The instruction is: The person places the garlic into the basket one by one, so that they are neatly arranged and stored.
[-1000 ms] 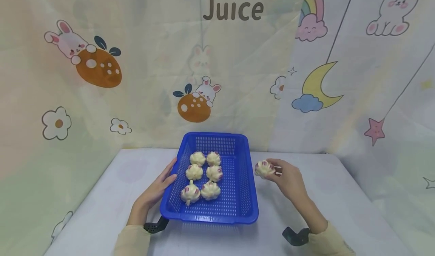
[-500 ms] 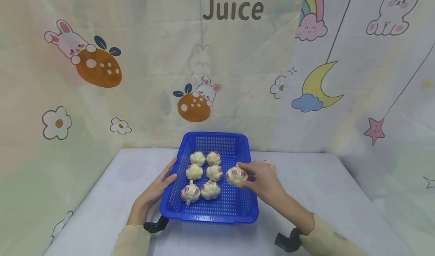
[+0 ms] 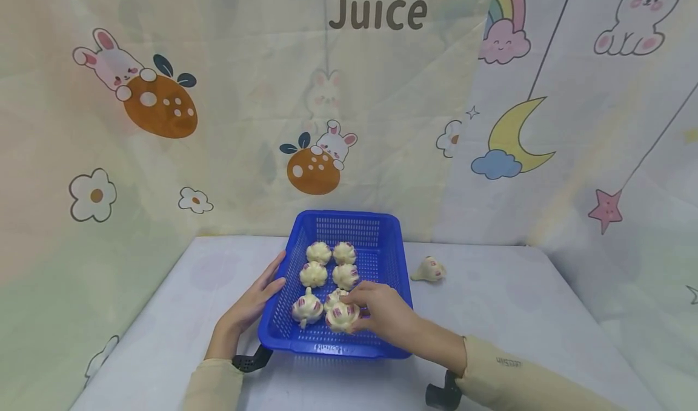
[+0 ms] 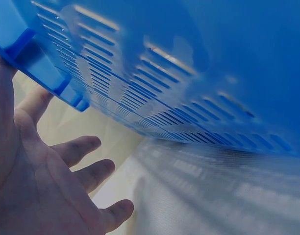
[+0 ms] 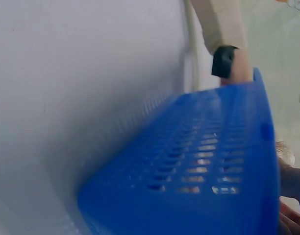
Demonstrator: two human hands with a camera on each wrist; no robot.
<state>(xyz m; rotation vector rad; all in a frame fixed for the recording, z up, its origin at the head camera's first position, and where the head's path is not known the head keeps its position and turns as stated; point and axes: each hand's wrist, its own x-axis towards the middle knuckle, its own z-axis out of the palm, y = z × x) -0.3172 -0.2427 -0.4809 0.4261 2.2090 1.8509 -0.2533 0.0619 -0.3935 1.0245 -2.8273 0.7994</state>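
Note:
A blue plastic basket with slotted walls stands mid-table, several garlic bulbs with purple streaks inside it. My left hand rests against its left rim, fingers nearly straight; the left wrist view has the palm beside the outer wall. Over the basket's front part, my right hand pinches another garlic bulb between thumb and fingers. That bulb overlaps one behind it; whether they touch, I cannot tell. In the right wrist view the basket wall hides much of the right hand.
One more garlic bulb lies on the white table to the right of the basket. A patterned curtain hangs behind the table. Black wrist-mounted devices sit at both cuffs.
My right hand has carried its garlic bulb leftward from beside the basket to over its front part. The bulb on the table has come into sight. The left hand stays at the rim.

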